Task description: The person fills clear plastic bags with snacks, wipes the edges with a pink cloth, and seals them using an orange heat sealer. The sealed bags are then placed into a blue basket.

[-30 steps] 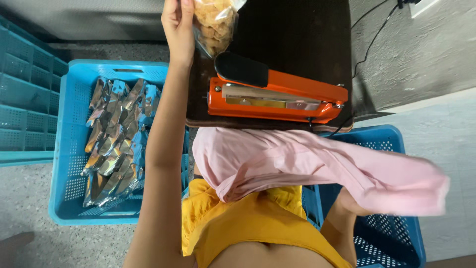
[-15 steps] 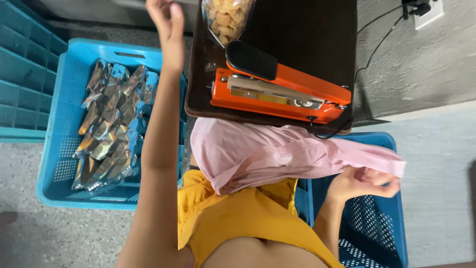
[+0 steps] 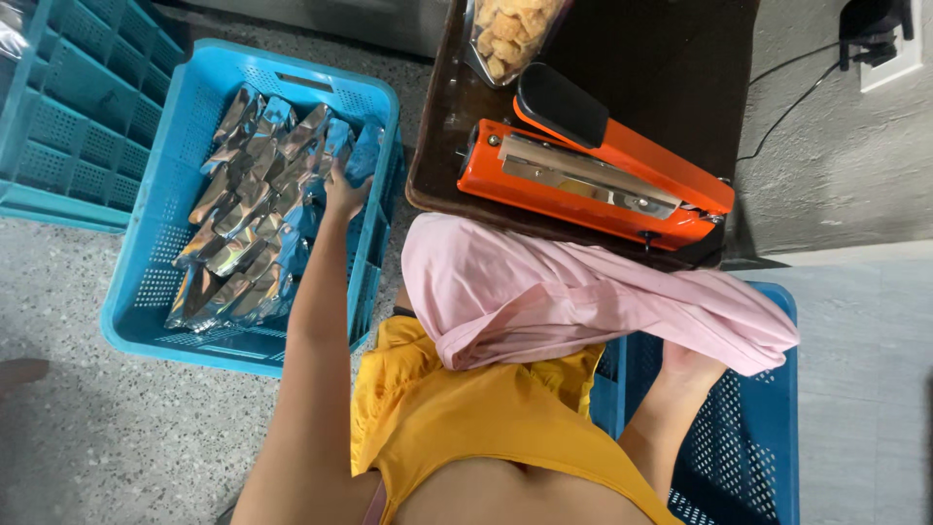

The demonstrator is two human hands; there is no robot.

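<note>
Silver foil packets point(image 3: 255, 209) are piled in rows inside the blue crate point(image 3: 146, 292) on the floor to my left, and that's where my left hand point(image 3: 342, 192) is. That arm is stretched straight out, with the fingers curled down onto the packets at the crate's near side, touching the top of the pile; can't tell if I'm actually pinching one. My right hand point(image 3: 685, 367) is down in the other blue crate point(image 3: 758, 428) on my right, mostly hidden under a pink cloth point(image 3: 583, 297), so I can't say if it's spread or closed. Up on the dark worktop point(image 3: 671, 68) sits the orange heat sealer point(image 3: 593, 175), with a clear bag of snacks point(image 3: 505, 34) just behind it.
</note>
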